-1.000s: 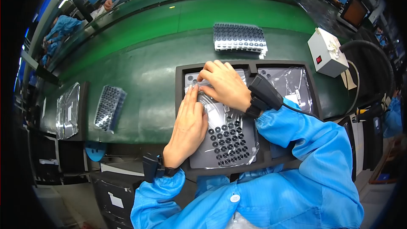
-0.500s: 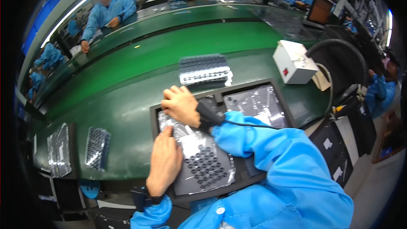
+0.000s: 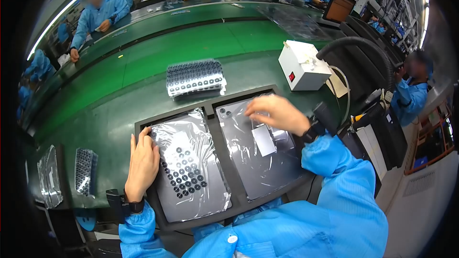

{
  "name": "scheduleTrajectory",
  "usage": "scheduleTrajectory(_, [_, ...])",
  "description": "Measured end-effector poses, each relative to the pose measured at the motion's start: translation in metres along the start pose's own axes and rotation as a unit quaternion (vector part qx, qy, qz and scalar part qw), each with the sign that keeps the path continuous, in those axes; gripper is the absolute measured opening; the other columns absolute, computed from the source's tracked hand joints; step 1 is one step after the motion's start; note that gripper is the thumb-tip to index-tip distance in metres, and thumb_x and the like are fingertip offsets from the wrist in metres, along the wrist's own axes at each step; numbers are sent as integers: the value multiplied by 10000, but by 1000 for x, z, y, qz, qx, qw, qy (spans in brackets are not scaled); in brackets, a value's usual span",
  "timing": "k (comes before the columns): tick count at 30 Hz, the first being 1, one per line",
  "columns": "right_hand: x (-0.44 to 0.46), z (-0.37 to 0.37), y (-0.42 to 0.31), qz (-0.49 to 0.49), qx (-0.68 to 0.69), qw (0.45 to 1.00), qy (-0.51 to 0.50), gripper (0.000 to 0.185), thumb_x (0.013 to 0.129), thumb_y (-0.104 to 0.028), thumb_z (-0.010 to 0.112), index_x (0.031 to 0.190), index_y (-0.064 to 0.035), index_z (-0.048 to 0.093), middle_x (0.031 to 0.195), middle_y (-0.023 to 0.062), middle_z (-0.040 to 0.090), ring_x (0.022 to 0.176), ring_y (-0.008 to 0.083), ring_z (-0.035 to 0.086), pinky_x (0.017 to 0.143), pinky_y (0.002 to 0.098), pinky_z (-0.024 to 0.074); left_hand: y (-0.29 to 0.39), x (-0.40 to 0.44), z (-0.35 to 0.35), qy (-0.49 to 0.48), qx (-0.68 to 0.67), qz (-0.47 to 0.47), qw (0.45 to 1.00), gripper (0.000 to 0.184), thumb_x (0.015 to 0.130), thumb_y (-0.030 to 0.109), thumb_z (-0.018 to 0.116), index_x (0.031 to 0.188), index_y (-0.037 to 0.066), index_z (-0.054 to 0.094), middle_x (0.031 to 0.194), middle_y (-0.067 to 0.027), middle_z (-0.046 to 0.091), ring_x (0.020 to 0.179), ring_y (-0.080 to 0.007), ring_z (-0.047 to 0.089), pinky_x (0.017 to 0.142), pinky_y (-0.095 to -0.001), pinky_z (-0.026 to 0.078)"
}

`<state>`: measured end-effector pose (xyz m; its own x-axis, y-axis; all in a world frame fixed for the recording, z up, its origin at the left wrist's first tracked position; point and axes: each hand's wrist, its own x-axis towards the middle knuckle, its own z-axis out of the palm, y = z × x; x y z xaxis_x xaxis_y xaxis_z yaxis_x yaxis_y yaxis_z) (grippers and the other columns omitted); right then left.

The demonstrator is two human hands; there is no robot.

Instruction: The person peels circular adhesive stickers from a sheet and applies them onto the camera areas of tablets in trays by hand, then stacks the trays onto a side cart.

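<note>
A black foam tray point(image 3: 210, 110) holds two flat grey devices side by side under clear film. On the left device point(image 3: 217, 188) lies a sheet of round black stickers point(image 3: 184, 172). My left hand point(image 3: 142, 165) rests at the tray's upper left edge, its fingertips at the film's corner; whether they grip it cannot be made out. Over the right device point(image 3: 248, 172), my right hand point(image 3: 277, 113) hovers with fingers bent and slightly blurred, near a white label point(image 3: 262, 139). Nothing shows between its fingers.
Stacked sticker sheets point(image 3: 196, 77) lie behind the tray. A white box point(image 3: 303, 67) with a red switch and black hose stands at the back right. More sticker sheets point(image 3: 86, 172) and another tray point(image 3: 60, 177) are at left. Several people in blue sit across the green bench point(image 3: 134, 95).
My right hand has left the left device's upper corner and moved right, over the other device. My left hand has shifted to the tray's upper left edge. The view has swung right.
</note>
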<state>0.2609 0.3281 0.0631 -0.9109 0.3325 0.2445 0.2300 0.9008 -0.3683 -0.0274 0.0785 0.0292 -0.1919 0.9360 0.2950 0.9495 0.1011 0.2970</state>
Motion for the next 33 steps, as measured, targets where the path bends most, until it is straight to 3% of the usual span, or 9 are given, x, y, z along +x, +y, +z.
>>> scheduleTrajectory(2, [-7,20,6,-40,106,993,-46,312,922,-173,601,1222,-96,641,1283,50,619,1209,225,550,1002,365,401,0,-1,0,-3,-6,-9,1000,106,906,3,479,987,-61,454,1281,-267,467,1217,-421,447,1120,-594,230])
scheduleTrajectory(5, [8,56,11,-153,-30,986,59,419,912,-226,603,1311,-110,554,1339,19,576,1237,192,523,988,375,396,0,-4,0,-9,-16,-19,1000,84,906,1,481,975,-37,451,1306,-256,460,1224,-416,446,1119,-591,227])
scheduleTrajectory(10, [17,56,10,-106,-67,991,56,486,902,-244,624,1361,-132,510,1286,42,595,1186,221,541,996,388,391,-6,-9,-4,-6,-81,-51,995,47,949,37,470,972,4,445,1281,-237,525,1188,-368,515,1119,-557,244])
scheduleTrajectory(13, [-3,17,8,17,-101,994,37,466,878,-243,654,1309,-107,540,1143,96,652,1091,256,585,953,397,414,-2,-20,-22,75,-375,-141,913,118,1026,139,418,972,35,431,932,-132,693,989,-229,649,1071,-487,353])
scheduleTrajectory(19, [-123,-33,-16,188,33,966,175,385,892,-184,645,1238,-22,601,1176,164,626,1119,314,570,930,360,439,14,-85,-58,166,-598,-223,752,188,990,251,513,973,72,458,520,25,432,503,-145,541,938,-456,475])
scheduleTrajectory(22, [-177,0,-35,325,133,923,159,616,859,-109,668,1426,-69,430,1106,97,480,923,223,525,799,309,452,38,-119,-37,207,-588,-256,739,183,962,232,555,913,68,492,585,15,442,602,-140,515,916,-408,468])
scheduleTrajectory(25, [-203,43,-34,276,134,933,186,618,925,-157,620,1466,-29,350,1162,86,502,946,174,519,868,273,423,57,-144,-6,258,-575,-306,713,137,932,158,599,950,28,563,1030,-44,567,934,-119,527,908,-296,420])
scheduleTrajectory(27, [-195,45,-45,346,428,799,243,575,954,-175,590,1447,12,362,1208,69,535,1036,157,520,945,262,397,64,-155,8,264,-606,-391,641,98,945,135,579,950,38,564,1119,-28,560,980,-104,520,904,-262,406])
scheduleTrajectory(33, [-208,43,-39,293,473,803,212,582,949,-151,583,1448,41,353,1392,119,478,1250,196,459,1069,299,322,96,-151,10,294,-505,-348,733,83,978,146,545,959,67,532,1198,-35,555,1014,-96,475,932,-258,364])
